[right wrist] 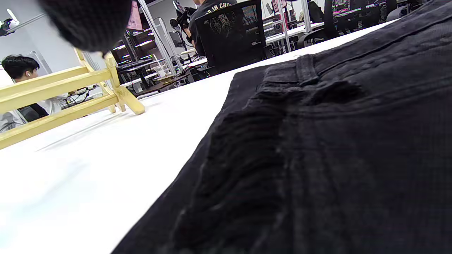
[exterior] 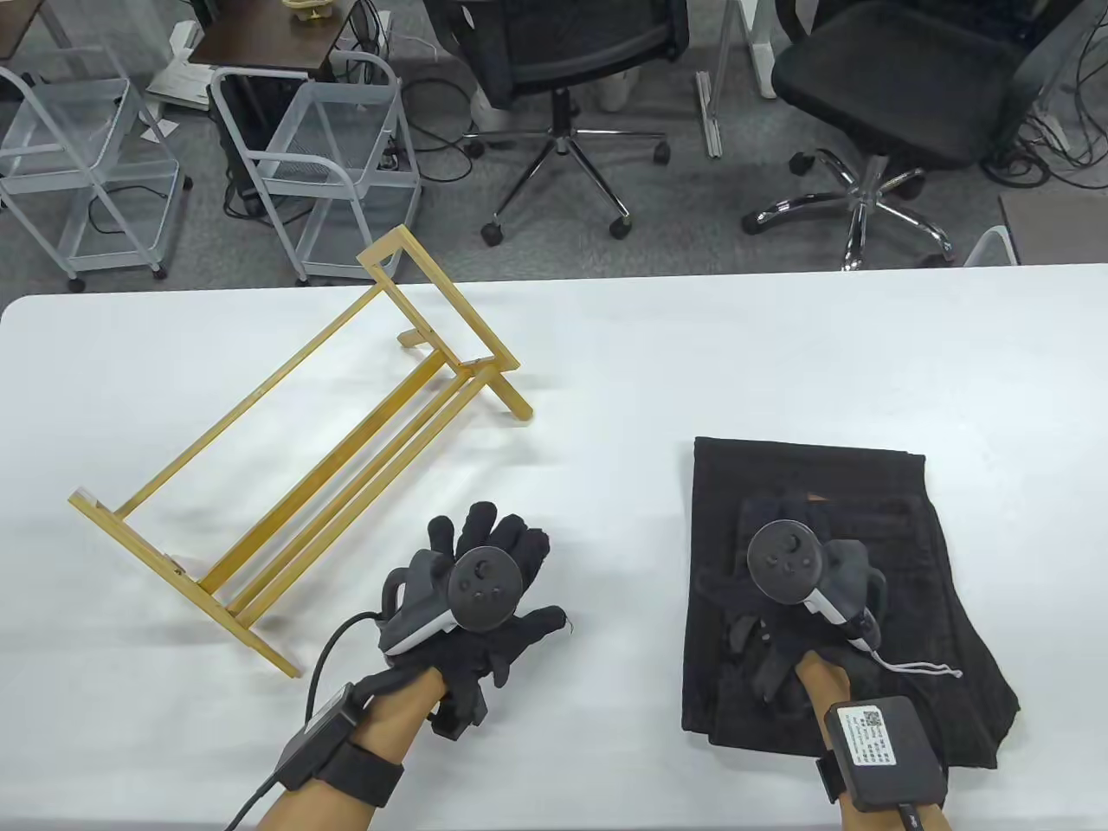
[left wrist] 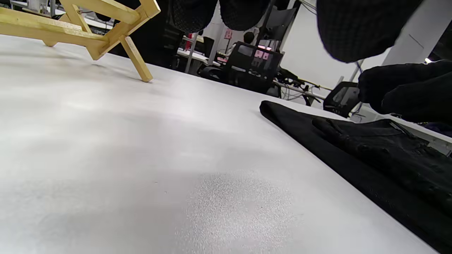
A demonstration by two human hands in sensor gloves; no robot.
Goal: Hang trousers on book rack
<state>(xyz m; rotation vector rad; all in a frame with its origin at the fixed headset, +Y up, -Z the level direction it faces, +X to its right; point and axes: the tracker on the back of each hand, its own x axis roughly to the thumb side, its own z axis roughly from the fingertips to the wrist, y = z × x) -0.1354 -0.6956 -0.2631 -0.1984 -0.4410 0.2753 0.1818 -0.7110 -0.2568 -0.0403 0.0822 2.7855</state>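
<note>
The wooden book rack (exterior: pixel 294 450) stands on the left half of the white table (exterior: pixel 606 363), running diagonally. It also shows in the left wrist view (left wrist: pixel 88 28) and the right wrist view (right wrist: pixel 63 95). The black trousers (exterior: pixel 909 519) lie folded on the right half; they also show in the wrist views (left wrist: pixel 388 155) (right wrist: pixel 335 141). My left hand (exterior: pixel 519 563) is over bare table between rack and trousers, fingers (left wrist: pixel 356 28) spread, holding nothing. My right hand (exterior: pixel 770 537) lies spread over the middle of the trousers; no fabric is gripped. One fingertip (right wrist: pixel 88 21) shows above the cloth.
Beyond the table's far edge stand two office chairs (exterior: pixel 571 52) (exterior: pixel 900 95) and two white wire carts (exterior: pixel 320 164) (exterior: pixel 78 164). Bare table lies between the rack and the trousers.
</note>
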